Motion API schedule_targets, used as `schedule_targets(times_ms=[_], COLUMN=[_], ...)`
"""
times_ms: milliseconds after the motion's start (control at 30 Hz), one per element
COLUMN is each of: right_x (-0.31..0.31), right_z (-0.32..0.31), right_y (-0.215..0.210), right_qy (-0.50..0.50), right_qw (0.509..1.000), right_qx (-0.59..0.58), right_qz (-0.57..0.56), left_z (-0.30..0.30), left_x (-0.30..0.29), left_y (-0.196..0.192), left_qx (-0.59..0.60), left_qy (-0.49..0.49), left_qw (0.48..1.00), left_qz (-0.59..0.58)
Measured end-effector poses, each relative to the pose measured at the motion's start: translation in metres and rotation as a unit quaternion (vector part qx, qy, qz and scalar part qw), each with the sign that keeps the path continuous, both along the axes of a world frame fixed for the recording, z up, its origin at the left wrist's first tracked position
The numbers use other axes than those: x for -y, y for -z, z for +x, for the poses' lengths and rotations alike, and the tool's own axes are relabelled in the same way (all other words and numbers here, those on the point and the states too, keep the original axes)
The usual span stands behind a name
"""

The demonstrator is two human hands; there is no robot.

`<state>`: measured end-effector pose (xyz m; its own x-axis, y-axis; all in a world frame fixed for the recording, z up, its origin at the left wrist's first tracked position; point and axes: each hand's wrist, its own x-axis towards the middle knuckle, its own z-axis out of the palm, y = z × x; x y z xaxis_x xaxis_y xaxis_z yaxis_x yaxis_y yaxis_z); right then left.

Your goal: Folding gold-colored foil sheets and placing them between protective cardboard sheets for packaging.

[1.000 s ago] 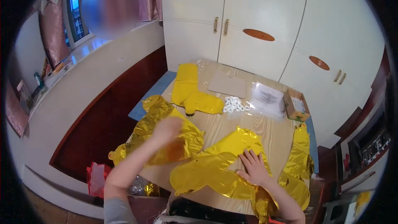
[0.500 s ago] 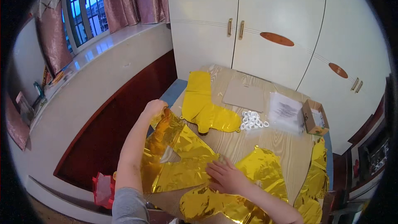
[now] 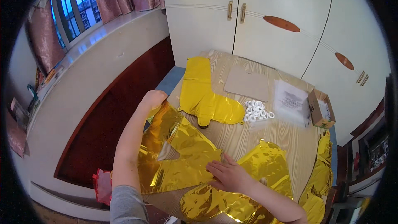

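Note:
My left hand is closed on the top corner of a flat gold foil balloon, holding it up at the table's left edge. My right hand lies flat with spread fingers on the same balloon's lower right part, pressing it onto the wooden table. More gold foil balloons lie under and right of that hand. A yellow foil balloon lies flat further back on the table.
A heap of small white rings sits mid-table, with a brown cardboard sheet, a clear plastic bag with paper and a small open carton behind. White wardrobe doors stand beyond. A red bag lies on the floor.
The view has shifted so the table sits more to the right. My left hand has lifted the gold balloon's corner higher and further left; my right hand stays pressed on it.

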<state>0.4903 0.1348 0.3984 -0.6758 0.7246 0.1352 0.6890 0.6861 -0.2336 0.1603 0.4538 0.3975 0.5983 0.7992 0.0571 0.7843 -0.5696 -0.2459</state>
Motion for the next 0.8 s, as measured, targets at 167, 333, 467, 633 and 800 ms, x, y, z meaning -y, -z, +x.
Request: schedule_targets(times_ms=[167,333,467,633,800], right_x=[0.001,0.002,0.003,0.004,0.005], right_z=[-0.001,-0.001,-0.002,-0.004,-0.004], right_y=[-0.001,0.001,0.000,0.002,0.000], right_qy=[0.003,0.004,0.001,0.001,0.014], right_qw=[1.000,1.000,1.000,0.999,1.000], right_qx=[-0.016,-0.021,-0.025,-0.028,-0.014], right_qz=[0.000,0.005,0.010,0.021,0.015], left_z=[-0.012,-0.036,-0.072,-0.085,-0.041], left_x=[-0.002,-0.001,0.007,0.010,0.001], left_y=[0.002,0.004,0.001,0.011,0.011], left_qx=[0.069,0.098,0.053,0.259,0.281], left_qy=[-0.052,-0.178,-0.319,-0.189,-0.140], left_qw=[0.996,0.977,0.945,0.946,0.947], left_qz=[0.026,0.061,0.053,0.050,-0.065])
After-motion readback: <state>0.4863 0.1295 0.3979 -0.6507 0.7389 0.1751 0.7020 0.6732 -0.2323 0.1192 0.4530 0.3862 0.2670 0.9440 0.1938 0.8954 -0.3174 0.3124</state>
